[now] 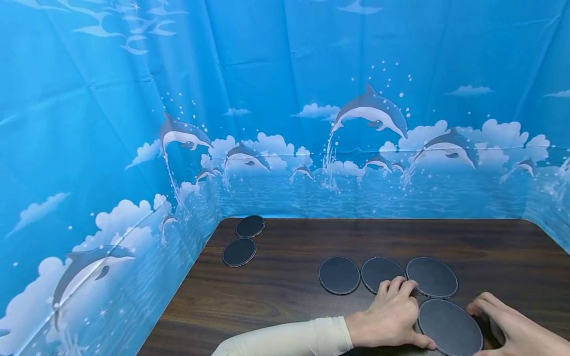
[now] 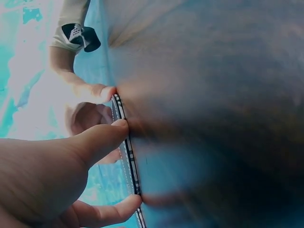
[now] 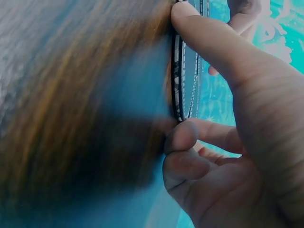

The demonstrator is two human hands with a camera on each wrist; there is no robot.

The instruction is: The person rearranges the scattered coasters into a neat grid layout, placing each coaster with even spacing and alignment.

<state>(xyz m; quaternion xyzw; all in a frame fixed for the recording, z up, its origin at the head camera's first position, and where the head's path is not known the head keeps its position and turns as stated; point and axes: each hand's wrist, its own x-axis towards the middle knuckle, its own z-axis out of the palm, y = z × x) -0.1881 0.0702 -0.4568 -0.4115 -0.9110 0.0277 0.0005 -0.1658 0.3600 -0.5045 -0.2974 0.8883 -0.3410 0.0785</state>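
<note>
A round black coaster [image 1: 450, 327] with a stitched rim lies flat near the table's front right, between both hands. My left hand [image 1: 392, 316] rests at its left edge, thumb on the rim. The left fingers reach forward over the edges of two neighbouring coasters, a middle one [image 1: 380, 272] and a right one [image 1: 432, 277]. Across from it, my right hand [image 1: 512, 324] touches the near coaster's right side. In the right wrist view, the right thumb and index finger meet the rim [image 3: 177, 80] at two spots, while the other fingers bend under the palm.
Another black coaster [image 1: 339, 275] sits left of the middle one, in a row. Two more, a far one [image 1: 250, 226] and a nearer one [image 1: 239, 252], lie at the table's back left. A blue dolphin-print curtain [image 1: 285, 99] borders the brown wooden table [image 1: 267, 296].
</note>
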